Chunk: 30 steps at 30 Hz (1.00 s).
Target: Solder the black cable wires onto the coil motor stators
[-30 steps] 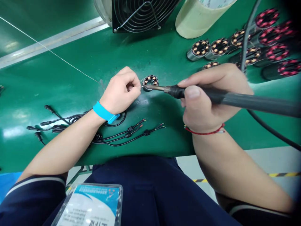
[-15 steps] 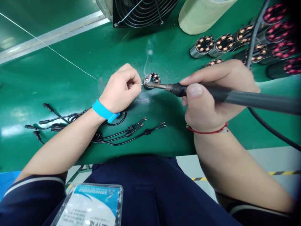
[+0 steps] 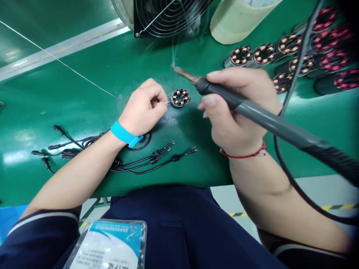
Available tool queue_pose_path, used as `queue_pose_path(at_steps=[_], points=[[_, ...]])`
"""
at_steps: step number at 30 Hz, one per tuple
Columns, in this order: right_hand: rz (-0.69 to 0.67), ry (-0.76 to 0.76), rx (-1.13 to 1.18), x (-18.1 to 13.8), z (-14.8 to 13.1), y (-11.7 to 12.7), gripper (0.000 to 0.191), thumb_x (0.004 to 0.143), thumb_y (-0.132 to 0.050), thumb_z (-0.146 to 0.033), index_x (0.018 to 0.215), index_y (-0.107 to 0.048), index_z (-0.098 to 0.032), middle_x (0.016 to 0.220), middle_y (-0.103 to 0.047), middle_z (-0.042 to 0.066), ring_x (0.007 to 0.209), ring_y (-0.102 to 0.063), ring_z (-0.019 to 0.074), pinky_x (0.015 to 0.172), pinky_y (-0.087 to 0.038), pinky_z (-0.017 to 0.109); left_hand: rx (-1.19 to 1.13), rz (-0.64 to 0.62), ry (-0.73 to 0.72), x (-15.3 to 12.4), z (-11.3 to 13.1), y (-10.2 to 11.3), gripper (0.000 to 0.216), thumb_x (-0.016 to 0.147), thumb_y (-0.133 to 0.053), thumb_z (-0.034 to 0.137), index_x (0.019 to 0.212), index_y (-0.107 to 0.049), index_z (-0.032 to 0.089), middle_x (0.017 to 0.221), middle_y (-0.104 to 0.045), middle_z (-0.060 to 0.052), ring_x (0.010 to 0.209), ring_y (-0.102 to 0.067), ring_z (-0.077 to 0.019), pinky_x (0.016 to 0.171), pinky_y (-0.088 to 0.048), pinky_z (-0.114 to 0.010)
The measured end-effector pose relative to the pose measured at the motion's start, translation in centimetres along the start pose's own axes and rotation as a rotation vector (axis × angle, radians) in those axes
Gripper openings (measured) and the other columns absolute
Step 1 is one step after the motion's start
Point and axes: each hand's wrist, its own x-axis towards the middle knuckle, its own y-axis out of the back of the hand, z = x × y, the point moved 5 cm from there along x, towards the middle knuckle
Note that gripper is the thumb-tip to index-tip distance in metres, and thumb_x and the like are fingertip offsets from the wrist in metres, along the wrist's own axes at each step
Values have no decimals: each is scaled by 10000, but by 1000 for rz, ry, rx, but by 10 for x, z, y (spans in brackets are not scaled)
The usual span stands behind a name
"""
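My left hand (image 3: pixel 144 108), with a blue wristband, is closed in a pinch on a thin solder wire (image 3: pixel 64 63) that runs off to the upper left. Its fingertips rest just left of a small round motor stator (image 3: pixel 180 98) with copper coils, lying on the green table (image 3: pixel 70 104). My right hand (image 3: pixel 235 108) grips a grey soldering iron (image 3: pixel 252 112). The iron's tip is raised above and behind the stator, with a wisp of smoke rising from it.
A bundle of black cables (image 3: pixel 123 153) with stripped ends lies near the table's front edge. Several more stators (image 3: pixel 262 54), copper and red wound, stand at the back right. A black fan (image 3: pixel 168 15) and a cream container (image 3: pixel 238 18) stand at the back.
The soldering iron's tip was on the stator, giving off smoke; my right hand has lifted it up and away. My left hand has stayed in place.
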Motion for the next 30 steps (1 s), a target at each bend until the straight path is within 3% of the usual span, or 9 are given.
queue_pose_path(at_steps=[4, 6, 8, 10, 13, 15, 20, 30], points=[[-73, -141, -1, -2, 4, -8, 349, 928, -598, -387, 1276, -572, -380, 1277, -663, -24, 748, -721, 121, 608, -600, 275, -1, 7, -14, 0, -2, 0, 172, 699, -527, 22, 648, -517, 186, 744, -577, -19, 735, -545, -137, 733, -499, -323], [-106, -226, 33, -4, 7, -12, 375, 939, -573, -424, 1311, -537, -390, 1365, -607, -27, 778, -726, 117, 535, -572, 248, -1, 3, -9, 0, -2, 0, 165, 696, -525, 25, 646, -521, 183, 745, -577, -21, 736, -543, -138, 743, -502, -326], [-94, -270, 114, -6, 9, -15, 369, 945, -561, -437, 1306, -535, -364, 1359, -601, -18, 823, -733, 124, 573, -589, 253, -3, -2, 7, 0, -1, 0, 160, 699, -520, 31, 644, -520, 181, 753, -579, -21, 738, -542, -136, 763, -506, -330], [-83, -289, 147, -5, 8, -17, 323, 956, -551, -405, 1272, -550, -337, 1231, -667, -9, 874, -732, 143, 714, -615, 299, -4, -8, 35, 0, 1, 1, 155, 707, -520, 40, 642, -519, 182, 763, -584, -19, 746, -544, -137, 790, -510, -336], [-144, -224, 36, -1, 4, -20, 260, 957, -547, -314, 1216, -570, -314, 1006, -731, -2, 956, -707, 180, 922, -569, 393, 1, -19, 79, 0, 4, 2, 148, 707, -530, 56, 638, -518, 186, 761, -587, -18, 757, -546, -144, 812, -508, -343], [-201, -157, -45, 1, 1, -24, 295, 928, -569, -287, 1222, -558, -313, 993, -727, 7, 1014, -681, 210, 972, -536, 435, 4, -25, 91, 0, 5, 2, 142, 701, -535, 61, 638, -522, 188, 753, -585, -16, 754, -542, -145, 803, -503, -340], [-256, -121, -136, 2, 4, -33, 355, 882, -563, -253, 1234, -537, -295, 982, -706, 26, 1025, -629, 249, 974, -504, 491, 4, -21, 81, 0, 5, 2, 143, 694, -524, 55, 629, -534, 181, 748, -564, -11, 731, -527, -137, 744, -471, -327], [-278, -112, -195, 3, 5, -39, 393, 852, -551, -145, 1209, -513, -305, 871, -707, -1, 966, -588, 258, 891, -507, 474, -4, -22, 42, -2, 5, 3, 105, 703, -524, 79, 659, -544, 173, 763, -544, -9, 706, -506, -126, 671, -435, -292]])
